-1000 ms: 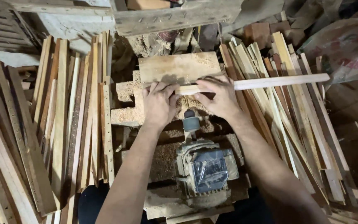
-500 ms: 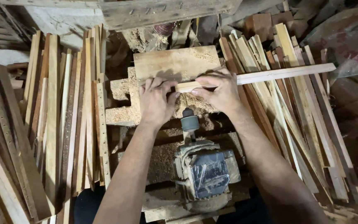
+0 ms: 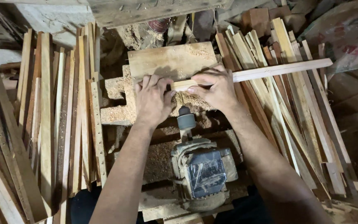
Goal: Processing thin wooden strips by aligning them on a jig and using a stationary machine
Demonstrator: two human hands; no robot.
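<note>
A long pale wooden strip (image 3: pixel 278 70) lies across the sawdust-covered wooden work block (image 3: pixel 170 60), running out to the right. My right hand (image 3: pixel 214 89) grips the strip near its left end. My left hand (image 3: pixel 152 99) presses flat on the block beside that end, thumb touching the strip. Just below both hands sits a grey electric motor (image 3: pixel 201 172), its shaft and chuck (image 3: pixel 186 120) pointing up toward the strip.
Stacks of thin wooden strips (image 3: pixel 59 120) lean on the left, some with rows of holes. More strips and offcuts (image 3: pixel 286 116) pile up on the right. A plastic sack (image 3: pixel 344 33) lies at the top right. Sawdust (image 3: pixel 119 112) covers the block.
Both hands and the strip have shifted slightly to the left and the view has moved in closer. The grip on the strip is unchanged.
</note>
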